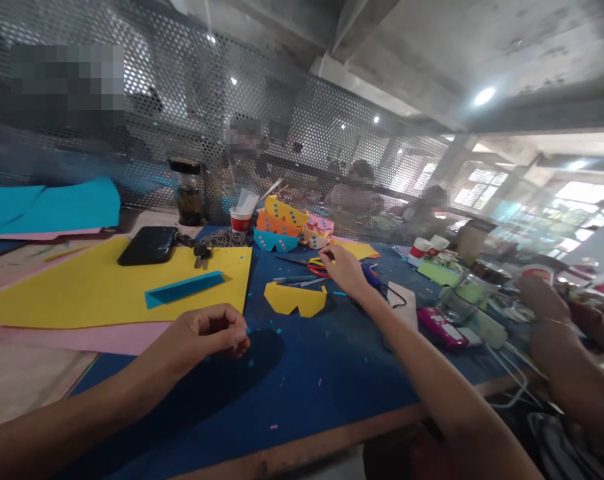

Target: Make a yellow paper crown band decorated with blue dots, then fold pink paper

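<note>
My left hand [217, 332] hovers over the blue mat [302, 380] with thumb and fingers pinched. A tiny blue speck shows at its fingertips; whether it is held or lies behind them I cannot tell. Further forward, my right hand [345, 267] is closed beside the red-handled scissors [318, 268]; anything between its fingers is hidden. Between the hands lies a yellow paper cutout [295, 300] shaped like glasses, with a notch in its lower edge. Behind it are pens [297, 279]. Dotted paper cutouts in yellow, orange [281, 225] and blue [276, 241] stand at the back.
Yellow sheets [82, 293] at left carry a folded blue strip [185, 289], a black phone [148, 245] and keys [203, 253]. A jar [188, 193] and paper cup [241, 219] stand by the perforated screen [292, 133]. At right are a pink device [442, 328], cables and another person's arm [557, 353].
</note>
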The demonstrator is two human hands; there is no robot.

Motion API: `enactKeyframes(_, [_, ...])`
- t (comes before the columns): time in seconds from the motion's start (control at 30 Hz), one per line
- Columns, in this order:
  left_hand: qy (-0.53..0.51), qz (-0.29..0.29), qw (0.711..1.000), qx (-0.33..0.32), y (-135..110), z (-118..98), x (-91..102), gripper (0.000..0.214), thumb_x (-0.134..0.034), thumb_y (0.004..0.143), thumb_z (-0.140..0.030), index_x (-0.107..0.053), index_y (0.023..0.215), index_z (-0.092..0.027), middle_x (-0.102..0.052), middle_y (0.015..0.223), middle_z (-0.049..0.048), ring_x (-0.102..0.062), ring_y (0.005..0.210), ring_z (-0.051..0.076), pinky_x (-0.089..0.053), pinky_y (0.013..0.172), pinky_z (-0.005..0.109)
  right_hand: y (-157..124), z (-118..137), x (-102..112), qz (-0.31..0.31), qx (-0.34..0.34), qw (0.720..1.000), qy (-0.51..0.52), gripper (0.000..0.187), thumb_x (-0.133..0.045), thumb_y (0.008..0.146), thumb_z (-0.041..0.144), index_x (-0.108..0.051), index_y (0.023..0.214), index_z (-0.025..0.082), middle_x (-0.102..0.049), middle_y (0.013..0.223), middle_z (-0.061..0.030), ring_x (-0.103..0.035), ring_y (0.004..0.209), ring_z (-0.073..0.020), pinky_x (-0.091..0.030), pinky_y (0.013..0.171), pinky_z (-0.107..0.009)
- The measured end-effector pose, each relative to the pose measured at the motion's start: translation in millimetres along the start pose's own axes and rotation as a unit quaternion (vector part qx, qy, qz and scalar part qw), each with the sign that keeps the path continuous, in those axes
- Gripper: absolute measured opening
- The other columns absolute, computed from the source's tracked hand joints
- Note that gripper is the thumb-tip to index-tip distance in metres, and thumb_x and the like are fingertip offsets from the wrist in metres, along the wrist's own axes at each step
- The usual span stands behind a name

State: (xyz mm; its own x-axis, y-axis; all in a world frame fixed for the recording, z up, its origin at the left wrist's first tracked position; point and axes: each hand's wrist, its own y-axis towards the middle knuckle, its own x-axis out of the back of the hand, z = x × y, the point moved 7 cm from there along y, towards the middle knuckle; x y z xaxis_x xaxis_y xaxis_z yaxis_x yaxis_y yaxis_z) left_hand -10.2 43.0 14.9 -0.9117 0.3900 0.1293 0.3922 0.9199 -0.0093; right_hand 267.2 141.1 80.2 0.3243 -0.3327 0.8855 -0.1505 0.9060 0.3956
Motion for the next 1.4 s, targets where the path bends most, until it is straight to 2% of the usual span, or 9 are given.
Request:
enactKeyframes(0.17, [-0.029,-0.007,1.0,0.003,10,14,4.7,0.033,-0.082,0.071,-0.052,-0.067,0.073,-0.023,-0.074,0.068,0.0027,-0.064,0.065,0.02,-0.05,0.066,0.031,30,-41,-33,0.121,-0.037,0.987,-0.098,0.036,-0.066,0.102,0.037,-0.063,0.132,0.018,-0.065,0.133,-0.0108,-0.068,0.113,-0.0251,-0.059,0.095,-0.047])
enactKeyframes(0.47, [-0.064,0.003,0.998,0.006,11,14,6.5,0.032,-0.085,0.073,-0.049,-0.069,0.075,-0.022,-0.073,0.068,0.0011,-0.064,0.065,0.018,-0.046,0.064,0.028,54,-37,-54,0.271,-0.029,0.945,-0.179,0.037,-0.067,0.101,0.037,-0.063,0.133,0.019,-0.064,0.134,-0.0103,-0.067,0.114,-0.0254,-0.059,0.095,-0.045])
enactKeyframes(0.63, [-0.101,-0.008,0.995,0.0,9,5,7.6,0.033,-0.087,0.073,-0.049,-0.07,0.074,-0.021,-0.072,0.068,0.001,-0.062,0.066,0.016,-0.045,0.065,0.026,54,-28,-40,0.249,-0.022,0.954,-0.165,0.038,-0.067,0.101,0.037,-0.062,0.134,0.018,-0.064,0.134,-0.0106,-0.068,0.113,-0.0257,-0.06,0.094,-0.047])
enactKeyframes(0.8, [-0.149,-0.02,0.989,0.008,7,2,9.6,0.032,-0.09,0.07,-0.045,-0.07,0.074,-0.02,-0.072,0.07,0.0011,-0.062,0.067,0.015,-0.047,0.067,0.025,37,-30,-3,0.168,-0.015,0.98,-0.11,0.034,-0.069,0.1,0.036,-0.065,0.127,0.016,-0.066,0.129,-0.0097,-0.068,0.111,-0.0248,-0.059,0.093,-0.045])
enactKeyframes(0.87, [-0.15,-0.026,0.988,0.001,6,-1,11.1,0.03,-0.089,0.072,-0.044,-0.071,0.074,-0.02,-0.073,0.072,0.0017,-0.062,0.069,0.015,-0.047,0.068,0.025,26,-28,14,0.132,-0.019,0.988,-0.075,0.034,-0.076,0.09,0.025,-0.064,0.118,0.01,-0.069,0.119,-0.0104,-0.068,0.108,-0.0263,-0.057,0.091,-0.039])
enactKeyframes(1.03, [-0.165,-0.047,0.985,-0.009,5,-10,16.7,0.029,-0.089,0.072,-0.043,-0.071,0.074,-0.02,-0.073,0.072,0.0015,-0.061,0.066,0.014,-0.047,0.066,0.024,-24,22,34,0.101,-0.019,0.993,0.055,0.022,-0.062,0.096,0.03,-0.057,0.111,0.015,-0.068,0.092,-0.0019,-0.066,0.076,-0.0142,-0.053,0.068,-0.025])
enactKeyframes(1.13, [-0.175,-0.062,0.982,-0.018,4,-17,18.6,0.028,-0.089,0.073,-0.041,-0.071,0.073,-0.02,-0.072,0.07,0.0008,-0.062,0.066,0.013,-0.049,0.067,0.024,-64,77,21,0.177,-0.029,0.92,0.349,0.02,-0.063,0.092,0.035,-0.059,0.102,0.019,-0.063,0.075,0.003,-0.06,0.059,-0.0122,-0.047,0.055,-0.023])
enactKeyframes(1.27, [-0.209,-0.084,0.974,-0.034,2,-28,18.5,0.027,-0.091,0.071,-0.039,-0.072,0.071,-0.02,-0.072,0.07,0.0013,-0.063,0.068,0.014,-0.051,0.067,0.023,-102,137,0,0.288,0.03,0.808,0.513,0.015,-0.06,0.087,0.025,-0.062,0.1,0.018,-0.066,0.085,0.0001,-0.064,0.069,-0.0125,-0.053,0.066,-0.025])
enactKeyframes(1.4, [-0.228,-0.117,0.965,-0.048,-4,-37,21.0,0.027,-0.093,0.067,-0.037,-0.073,0.07,-0.019,-0.071,0.068,0.0022,-0.063,0.068,0.014,-0.052,0.066,0.023,-109,142,-15,0.308,0.002,0.82,0.483,0.008,-0.06,0.091,0.026,-0.057,0.094,0.02,-0.058,0.07,0.0046,-0.058,0.061,-0.011,-0.046,0.059,-0.021])
